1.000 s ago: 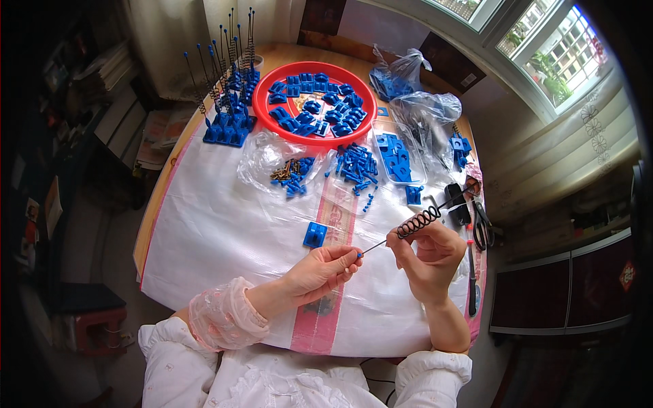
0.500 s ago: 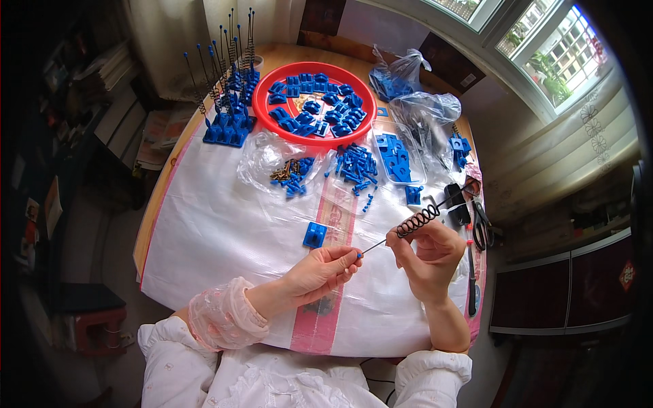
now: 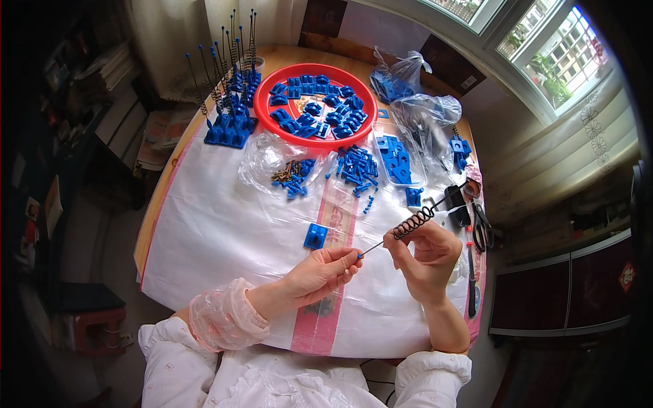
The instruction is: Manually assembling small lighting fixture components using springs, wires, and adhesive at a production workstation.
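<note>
- Blue tip (image 3: 360, 256), near the frame's centre: pinched in the left hand (image 3: 325, 273), thumb against fingers.
- Black coiled rod (image 3: 413, 224), slanting toward the upper right: the right hand (image 3: 430, 262) grips it around the coil's lower end.
- Best, I'd judge, to keep tip and rod in one line and push gently; sideways force might bend the thin shaft.
- Blue block (image 3: 315, 235) lies on the white sheet (image 3: 224, 217), just above the left hand.

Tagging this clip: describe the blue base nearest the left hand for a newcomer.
From the round red tray, look across the white sheet toward the person. Just beyond the left hand lies the square blue base, alone, unlike the blue pieces in the tray.
</note>
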### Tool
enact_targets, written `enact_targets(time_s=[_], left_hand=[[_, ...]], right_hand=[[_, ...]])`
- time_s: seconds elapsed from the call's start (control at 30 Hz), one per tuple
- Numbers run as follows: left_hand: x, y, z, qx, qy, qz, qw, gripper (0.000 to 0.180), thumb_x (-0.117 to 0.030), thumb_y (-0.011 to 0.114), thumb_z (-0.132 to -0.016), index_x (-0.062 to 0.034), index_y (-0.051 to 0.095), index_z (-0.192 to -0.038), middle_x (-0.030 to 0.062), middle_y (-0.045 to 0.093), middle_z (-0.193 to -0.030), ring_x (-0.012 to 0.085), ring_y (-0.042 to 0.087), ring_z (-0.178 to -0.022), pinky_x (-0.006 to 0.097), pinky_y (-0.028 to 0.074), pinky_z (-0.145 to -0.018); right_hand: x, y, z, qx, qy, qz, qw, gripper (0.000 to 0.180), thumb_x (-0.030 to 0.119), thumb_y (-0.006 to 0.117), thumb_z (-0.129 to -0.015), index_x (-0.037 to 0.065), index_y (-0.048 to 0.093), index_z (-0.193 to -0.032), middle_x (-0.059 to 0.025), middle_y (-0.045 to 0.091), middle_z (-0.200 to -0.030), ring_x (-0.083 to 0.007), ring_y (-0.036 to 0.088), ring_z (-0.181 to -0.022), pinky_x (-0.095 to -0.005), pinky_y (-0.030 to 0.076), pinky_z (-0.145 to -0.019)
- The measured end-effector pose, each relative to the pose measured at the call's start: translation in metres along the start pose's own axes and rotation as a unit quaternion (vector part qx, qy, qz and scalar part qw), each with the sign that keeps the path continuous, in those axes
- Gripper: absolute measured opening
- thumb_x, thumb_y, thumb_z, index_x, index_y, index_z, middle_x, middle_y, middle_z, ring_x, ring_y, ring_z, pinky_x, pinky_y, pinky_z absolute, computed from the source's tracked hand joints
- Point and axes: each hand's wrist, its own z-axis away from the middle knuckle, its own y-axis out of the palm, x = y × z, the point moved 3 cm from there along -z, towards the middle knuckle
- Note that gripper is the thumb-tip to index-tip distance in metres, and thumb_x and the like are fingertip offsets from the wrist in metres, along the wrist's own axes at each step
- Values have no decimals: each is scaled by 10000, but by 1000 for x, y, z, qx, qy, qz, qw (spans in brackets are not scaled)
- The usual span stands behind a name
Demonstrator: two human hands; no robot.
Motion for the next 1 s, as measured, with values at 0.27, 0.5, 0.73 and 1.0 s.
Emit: enact_targets(time_s=[0.27,0.5,0.73,1.0], left_hand=[[1,-1,0,2,1,-2,1000,187,-173,615,-994,-40,653,-1120,16,655,-1007,29,627,-852,133,548,-747],[0,0,1,-3,-3,-2,1000,183,-166,622,-988,-43,654,-1120,15,651,-1008,35,627,-855,140,552,-756],[1,-2,0,-6,-5,-11,1000,182,-156,629,-982,-45,654,-1124,14,645,-1008,43,626,-859,148,558,-773],[1,-3,0,-10,-5,-15,1000,189,-139,637,-975,-42,651,-1136,24,646,-1015,57,628,-863,161,561,-768]], right_hand=[[-1,1,1,4,8,3,1000,131,-141,730,-762,-45,660,-817,-64,672,-787,-75,563,-658,-221,427,-577],[1,-2,0,-9,3,4,1000,140,-148,727,-761,-43,656,-820,-63,670,-786,-78,567,-658,-226,433,-580],[4,-5,1,-12,-11,-10,1000,154,-157,726,-760,-44,660,-841,-75,677,-798,-82,584,-670,-231,446,-591],[4,-6,1,-16,-13,-7,1000,152,-153,730,-764,-43,663,-846,-69,679,-801,-77,587,-675,-227,447,-595]])
